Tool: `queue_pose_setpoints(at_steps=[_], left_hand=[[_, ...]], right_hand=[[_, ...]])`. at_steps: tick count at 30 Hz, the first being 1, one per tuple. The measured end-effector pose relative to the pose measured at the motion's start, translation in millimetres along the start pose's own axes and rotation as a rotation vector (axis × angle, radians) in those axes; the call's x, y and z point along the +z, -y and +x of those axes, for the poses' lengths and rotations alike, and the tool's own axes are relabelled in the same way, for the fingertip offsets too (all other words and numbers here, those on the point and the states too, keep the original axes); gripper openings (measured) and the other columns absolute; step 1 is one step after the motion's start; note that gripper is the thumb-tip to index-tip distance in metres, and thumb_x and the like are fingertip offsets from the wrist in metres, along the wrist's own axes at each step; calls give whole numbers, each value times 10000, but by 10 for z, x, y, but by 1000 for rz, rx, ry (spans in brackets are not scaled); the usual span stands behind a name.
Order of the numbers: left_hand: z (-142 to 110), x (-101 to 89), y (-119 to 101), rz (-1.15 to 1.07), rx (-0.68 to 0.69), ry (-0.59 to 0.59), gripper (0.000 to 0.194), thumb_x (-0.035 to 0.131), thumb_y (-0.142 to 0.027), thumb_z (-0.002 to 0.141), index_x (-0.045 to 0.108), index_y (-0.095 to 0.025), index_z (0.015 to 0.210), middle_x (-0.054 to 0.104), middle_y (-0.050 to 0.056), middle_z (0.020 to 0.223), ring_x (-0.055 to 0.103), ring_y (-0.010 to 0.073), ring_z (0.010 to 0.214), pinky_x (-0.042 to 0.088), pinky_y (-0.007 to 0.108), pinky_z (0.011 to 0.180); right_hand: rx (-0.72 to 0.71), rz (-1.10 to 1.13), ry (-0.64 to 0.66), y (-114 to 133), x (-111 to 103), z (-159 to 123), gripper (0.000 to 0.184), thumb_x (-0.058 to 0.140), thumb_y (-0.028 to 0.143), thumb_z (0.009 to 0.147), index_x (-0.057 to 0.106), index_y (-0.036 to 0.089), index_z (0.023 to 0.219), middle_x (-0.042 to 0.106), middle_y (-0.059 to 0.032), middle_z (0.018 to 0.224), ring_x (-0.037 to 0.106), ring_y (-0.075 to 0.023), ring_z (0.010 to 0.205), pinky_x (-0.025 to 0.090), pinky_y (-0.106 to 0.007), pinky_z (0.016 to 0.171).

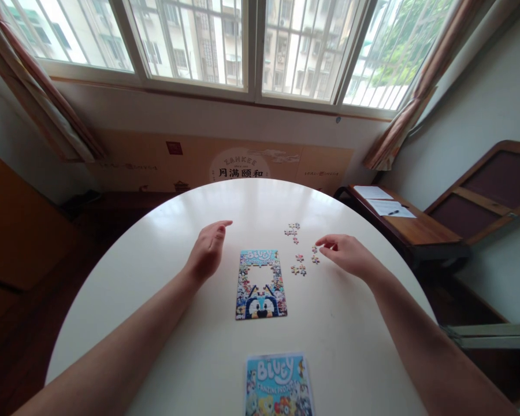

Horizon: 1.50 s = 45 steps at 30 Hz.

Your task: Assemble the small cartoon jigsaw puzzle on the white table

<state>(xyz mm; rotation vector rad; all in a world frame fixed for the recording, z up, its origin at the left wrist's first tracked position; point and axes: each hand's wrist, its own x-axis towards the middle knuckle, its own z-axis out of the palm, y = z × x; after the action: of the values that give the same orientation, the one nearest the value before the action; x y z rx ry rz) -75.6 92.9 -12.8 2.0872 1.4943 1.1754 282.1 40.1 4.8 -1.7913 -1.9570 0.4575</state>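
A partly assembled jigsaw puzzle (262, 306) lies flat on the white table, with a white gap in its upper middle and a blue cartoon dog face at the bottom. My left hand (208, 249) is raised left of it, empty, one finger stretched out to the right. My right hand (349, 253) is at the right, thumb and forefinger apart, with their tips at a small puzzle piece (315, 249); whether they touch it is unclear. Close below lies another puzzle piece (315, 260). More loose pieces (299, 270) are scattered between the puzzle and this hand.
Near the front of the round table (177, 358) lies a printed "Bluey" picture sheet (277, 384). Beyond the far edge stands a cardboard panel (156, 156) under the windows. A wooden side table (433, 222) with papers and a pen is at the right.
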Motion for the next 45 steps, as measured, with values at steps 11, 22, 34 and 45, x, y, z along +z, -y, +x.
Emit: queue_pose_setpoints(at_steps=[11, 22, 34, 45], left_hand=[[-2, -2, -22, 8, -16, 2, 614, 220, -536, 1007, 658, -169, 1232, 655, 100, 1311, 540, 284, 1272, 386, 501, 1134], [-25, 39, -26, -19, 13, -12, 585, 221, -509, 1033, 661, -167, 1213, 662, 92, 1298, 545, 259, 1257, 380, 476, 1128], [0, 37, -79, -185, -5, -151, 624, 290, -421, 1038, 694, -196, 619, 773, 67, 876, 694, 196, 1002, 451, 364, 1025], [-24, -62, -209, -221, -53, -14, 472, 444, -274, 836, 513, -202, 375, 563, 18, 419, 577, 132, 464, 456, 263, 573]], right_hand=[[56, -38, 105, 36, -16, -54, 207, 644, 223, 784, 785, 251, 932, 757, -56, 934, 680, -213, 770, 494, -324, 696], [-51, -76, -101, 92, -26, -84, 192, 626, 348, 864, 783, 244, 895, 764, -36, 821, 688, -219, 750, 500, -343, 697], [-291, 81, -639, 203, 111, -83, 280, 621, 329, 899, 660, 202, 652, 662, -25, 634, 601, -173, 606, 463, -311, 592], [-265, 332, -901, 264, -2, -104, 408, 560, 288, 914, 485, 217, 519, 475, 28, 521, 470, -142, 532, 359, -306, 556]])
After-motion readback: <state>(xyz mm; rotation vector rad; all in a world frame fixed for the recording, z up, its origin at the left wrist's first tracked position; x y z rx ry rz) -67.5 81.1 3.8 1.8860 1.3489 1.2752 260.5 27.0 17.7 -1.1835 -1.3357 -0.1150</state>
